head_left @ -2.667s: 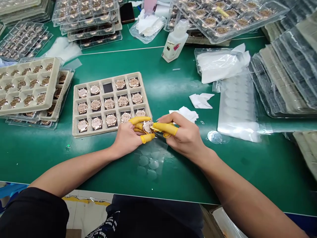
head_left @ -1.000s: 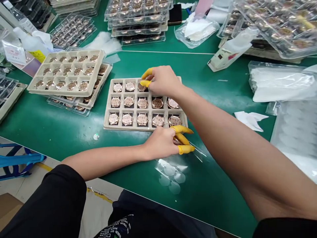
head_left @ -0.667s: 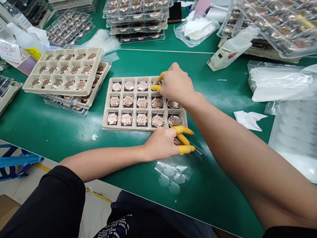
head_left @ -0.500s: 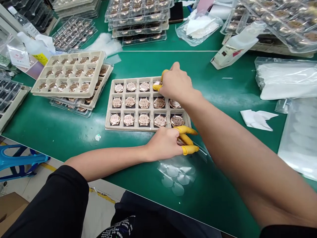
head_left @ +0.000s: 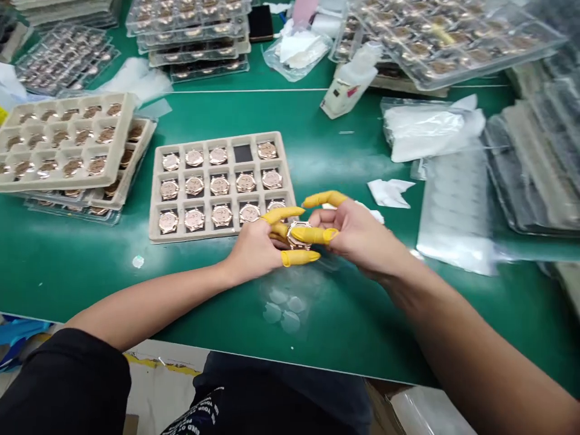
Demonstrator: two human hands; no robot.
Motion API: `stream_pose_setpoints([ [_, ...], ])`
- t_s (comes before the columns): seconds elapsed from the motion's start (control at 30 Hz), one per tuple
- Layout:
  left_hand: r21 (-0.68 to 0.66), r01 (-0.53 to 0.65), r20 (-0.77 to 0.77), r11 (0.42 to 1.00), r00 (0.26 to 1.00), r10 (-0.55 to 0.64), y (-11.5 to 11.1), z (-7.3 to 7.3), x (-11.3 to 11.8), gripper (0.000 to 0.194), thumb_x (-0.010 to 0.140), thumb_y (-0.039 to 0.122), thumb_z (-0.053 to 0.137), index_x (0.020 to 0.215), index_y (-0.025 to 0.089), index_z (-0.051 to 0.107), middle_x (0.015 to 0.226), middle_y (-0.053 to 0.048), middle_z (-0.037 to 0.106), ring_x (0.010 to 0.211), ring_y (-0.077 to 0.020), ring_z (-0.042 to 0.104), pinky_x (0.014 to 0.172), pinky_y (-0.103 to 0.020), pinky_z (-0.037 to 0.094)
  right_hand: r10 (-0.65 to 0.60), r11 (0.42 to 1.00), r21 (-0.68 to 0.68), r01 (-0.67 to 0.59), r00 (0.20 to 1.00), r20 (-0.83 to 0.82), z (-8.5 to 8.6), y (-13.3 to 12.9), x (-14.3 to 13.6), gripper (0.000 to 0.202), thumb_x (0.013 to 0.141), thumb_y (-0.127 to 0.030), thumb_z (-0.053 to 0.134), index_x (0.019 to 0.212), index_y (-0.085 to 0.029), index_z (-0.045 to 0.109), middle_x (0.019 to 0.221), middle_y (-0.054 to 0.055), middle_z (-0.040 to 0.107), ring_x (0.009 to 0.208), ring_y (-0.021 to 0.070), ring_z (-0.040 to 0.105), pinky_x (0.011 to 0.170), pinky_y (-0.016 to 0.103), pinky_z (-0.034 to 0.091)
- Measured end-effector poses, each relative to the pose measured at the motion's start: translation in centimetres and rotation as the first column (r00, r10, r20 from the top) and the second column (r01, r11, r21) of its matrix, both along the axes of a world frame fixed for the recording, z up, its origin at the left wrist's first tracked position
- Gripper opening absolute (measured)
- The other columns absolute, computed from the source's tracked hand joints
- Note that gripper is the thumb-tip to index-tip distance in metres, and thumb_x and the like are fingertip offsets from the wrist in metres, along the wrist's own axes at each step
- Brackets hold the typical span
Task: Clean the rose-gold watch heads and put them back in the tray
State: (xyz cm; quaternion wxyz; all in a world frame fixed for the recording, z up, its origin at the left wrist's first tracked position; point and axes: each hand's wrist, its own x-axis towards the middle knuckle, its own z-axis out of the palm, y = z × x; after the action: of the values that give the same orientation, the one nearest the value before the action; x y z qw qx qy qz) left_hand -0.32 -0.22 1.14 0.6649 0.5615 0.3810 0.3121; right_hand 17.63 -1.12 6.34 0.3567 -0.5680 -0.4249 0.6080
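Observation:
A rose-gold watch head (head_left: 296,243) is between my two hands, just in front of the tray's right corner. My left hand (head_left: 256,244) grips it from the left, with yellow finger cots on its fingers. From the other side my right hand (head_left: 357,232) pinches it, the cot-covered thumb lying across its face and partly hiding it. The beige compartment tray (head_left: 290,181) holds rows of watch heads, backs up. One back-row compartment (head_left: 242,153) shows only its black bottom. Below my hands, round clear films (head_left: 281,308) lie on the green table.
Stacked watch trays (head_left: 58,142) stand at left, with more trays (head_left: 190,36) behind. A plastic bottle (head_left: 348,81) is at the back. White cloths in a bag (head_left: 421,130), a crumpled wipe (head_left: 390,192) and a clear sheet (head_left: 453,211) lie at right.
My right hand has come from the tray's back row to my left hand, bringing a watch head out of its compartment. The view has swung to the right.

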Motion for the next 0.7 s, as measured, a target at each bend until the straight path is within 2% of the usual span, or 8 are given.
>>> stream_pose_setpoints([
  [0.17,0.069,0.134,-0.12,0.989,0.985,-0.125,0.1,0.2,-0.5,0.065,0.062,0.027,0.094,0.124,0.019,0.074,0.085,-0.002,0.078,0.077,-0.0168,0.076,0.077,-0.029,0.066,0.044,0.98,-0.185,-0.067,0.991,-0.125,-1.3,-1.3,0.9,0.075,0.049,-0.041,0.098,0.104,-0.022,0.051,0.057,-0.013,0.053,0.042,0.0034,0.03,0.042,0.02,0.019],
  [0.27,0.043,0.147,-0.099,0.988,0.985,-0.142,0.1,0.3,-0.6,0.065,0.062,0.023,0.093,0.124,0.018,0.074,0.091,-0.003,0.08,0.08,-0.0168,0.077,0.081,-0.029,0.067,0.121,0.986,-0.1,-0.13,0.988,-0.094,-1.4,-0.7,1.9,0.07,0.051,-0.042,0.097,0.103,-0.023,0.055,0.064,-0.008,0.059,0.049,0.0073,0.044,0.047,0.023,0.033],
  [0.33,0.032,0.112,-0.092,0.993,0.99,-0.108,0.1,0.5,-0.6,0.063,0.062,0.022,0.093,0.123,0.016,0.074,0.09,-0.004,0.08,0.079,-0.0155,0.076,0.082,-0.028,0.067,0.064,0.995,0.068,-0.075,0.987,0.149,-1.5,-0.2,3.8,0.055,0.061,-0.047,0.093,0.101,-0.022,0.064,0.074,-0.002,0.065,0.057,0.0112,0.051,0.053,0.028,0.042],
  [0.37,0.03,0.084,-0.093,0.996,0.992,-0.081,0.2,0.5,-0.5,0.062,0.063,0.023,0.092,0.122,0.016,0.074,0.091,-0.004,0.08,0.079,-0.0146,0.076,0.082,-0.027,0.067,-0.042,0.983,0.185,-0.021,0.943,0.331,-1.7,0.0,5.0,0.047,0.066,-0.047,0.089,0.1,-0.022,0.069,0.08,0.002,0.067,0.061,0.0132,0.054,0.057,0.031,0.045],
  [0.43,0.024,0.034,-0.104,0.999,0.994,-0.032,0.2,0.7,-0.4,0.061,0.064,0.024,0.092,0.121,0.015,0.074,0.092,-0.004,0.08,0.079,-0.0134,0.076,0.083,-0.026,0.067,-0.288,0.926,0.376,0.04,0.717,0.634,-2.1,0.3,7.5,0.033,0.071,-0.042,0.085,0.096,-0.021,0.076,0.086,0.005,0.067,0.067,0.0166,0.055,0.062,0.035,0.046],
  [0.5,0.026,0.02,-0.117,0.999,0.993,-0.017,0.2,0.7,-0.3,0.06,0.065,0.025,0.091,0.122,0.016,0.074,0.093,-0.004,0.08,0.08,-0.0134,0.076,0.083,-0.027,0.068,-0.328,0.927,0.376,0.016,0.525,0.785,-2.3,0.5,9.3,0.02,0.071,-0.031,0.082,0.09,-0.022,0.08,0.086,0.006,0.067,0.067,0.0177,0.054,0.064,0.036,0.043],
  [0.6,0.044,0.02,-0.138,0.999,0.99,-0.014,0.1,0.8,-0.3,0.059,0.066,0.026,0.091,0.122,0.016,0.074,0.091,-0.004,0.08,0.079,-0.0138,0.076,0.083,-0.028,0.068,-0.28,0.95,0.311,0.024,0.505,0.816,-1.6,0.6,10.2,0.01,0.074,-0.024,0.078,0.084,-0.023,0.082,0.087,0.005,0.07,0.073,0.0191,0.056,0.07,0.036,0.042],
  [0.7,0.062,0.011,-0.15,0.998,0.989,-0.002,0.1,0.8,-0.3,0.058,0.066,0.027,0.091,0.121,0.017,0.075,0.091,-0.004,0.08,0.079,-0.0139,0.076,0.083,-0.028,0.069,-0.399,0.91,0.387,0.151,0.575,0.714,-0.2,0.5,10.1,0.009,0.079,-0.022,0.076,0.088,-0.019,0.078,0.092,0.007,0.073,0.083,0.0205,0.061,0.079,0.038,0.045],
])
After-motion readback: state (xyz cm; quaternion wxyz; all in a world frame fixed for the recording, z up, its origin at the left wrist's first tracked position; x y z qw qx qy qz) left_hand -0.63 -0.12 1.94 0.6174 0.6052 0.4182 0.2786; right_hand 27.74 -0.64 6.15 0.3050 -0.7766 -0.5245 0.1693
